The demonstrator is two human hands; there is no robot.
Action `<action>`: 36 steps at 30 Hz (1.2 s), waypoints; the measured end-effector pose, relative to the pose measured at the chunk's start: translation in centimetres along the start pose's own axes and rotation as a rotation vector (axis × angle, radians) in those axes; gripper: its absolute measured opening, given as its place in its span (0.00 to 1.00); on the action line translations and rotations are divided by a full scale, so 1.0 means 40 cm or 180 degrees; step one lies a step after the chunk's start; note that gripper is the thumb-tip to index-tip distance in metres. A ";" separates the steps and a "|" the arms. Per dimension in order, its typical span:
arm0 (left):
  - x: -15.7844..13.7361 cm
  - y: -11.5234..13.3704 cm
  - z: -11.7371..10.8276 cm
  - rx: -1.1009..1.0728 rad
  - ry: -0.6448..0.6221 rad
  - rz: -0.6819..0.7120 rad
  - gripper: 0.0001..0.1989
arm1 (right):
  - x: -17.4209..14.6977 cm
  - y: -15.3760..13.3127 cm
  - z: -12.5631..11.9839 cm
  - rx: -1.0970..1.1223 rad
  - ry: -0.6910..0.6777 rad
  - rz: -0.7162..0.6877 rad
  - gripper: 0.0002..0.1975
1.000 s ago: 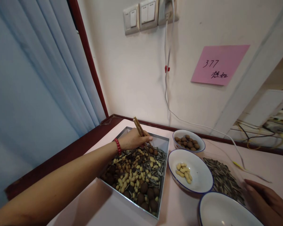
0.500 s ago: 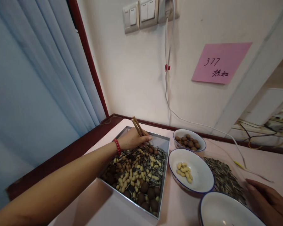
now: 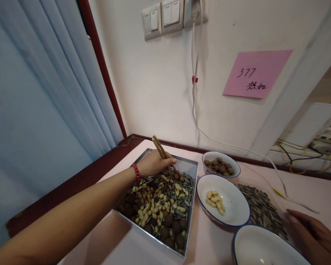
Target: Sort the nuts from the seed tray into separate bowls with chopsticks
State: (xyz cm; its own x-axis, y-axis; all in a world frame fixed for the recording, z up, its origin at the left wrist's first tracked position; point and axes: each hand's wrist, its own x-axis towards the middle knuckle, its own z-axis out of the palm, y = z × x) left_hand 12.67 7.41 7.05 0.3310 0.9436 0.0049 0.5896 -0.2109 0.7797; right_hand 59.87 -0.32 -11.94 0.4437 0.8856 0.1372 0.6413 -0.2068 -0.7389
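Note:
My left hand [image 3: 157, 163], with red beads at the wrist, is closed around wooden chopsticks [image 3: 160, 148]. It reaches over a shallow metal tray [image 3: 191, 217]. Two brown round longans [image 3: 179, 177] sit beside the lower ends of the chopsticks; whether the tips grip one, I cannot tell. Peanuts [image 3: 151, 208], striped sunflower seeds [image 3: 186, 198] and more dark longans [image 3: 176, 226] lie mixed in the tray. At the lower right, my right hand [image 3: 314, 232] has its thumb and fingers at the edge of a clear plastic bag [image 3: 281, 211] with sunflower seeds [image 3: 262, 209] in it.
Right of the tray stand a bowl [image 3: 238, 163] of longans, a blue-rimmed bowl [image 3: 237, 206] with several peanuts, and a nearer bowl [image 3: 264, 246], partly cut off. A white cable [image 3: 237, 148] runs down the wall onto the table. A blue curtain [image 3: 57, 92] hangs left.
The view has shifted very slightly. The chopsticks lean a touch further left at their upper ends; both hands stay in nearly the same place.

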 end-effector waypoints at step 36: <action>-0.009 0.018 -0.008 0.0044 -0.0043 0.0081 0.06 | -0.028 -0.081 -0.023 0.0056 -0.0156 0.0249 0.27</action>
State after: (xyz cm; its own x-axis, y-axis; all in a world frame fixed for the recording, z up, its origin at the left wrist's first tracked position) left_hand 12.76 7.01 7.81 0.3558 0.9344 0.0161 0.5909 -0.2383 0.7707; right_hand 57.87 -1.02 -9.09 0.4606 0.8864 0.0464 0.5946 -0.2693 -0.7576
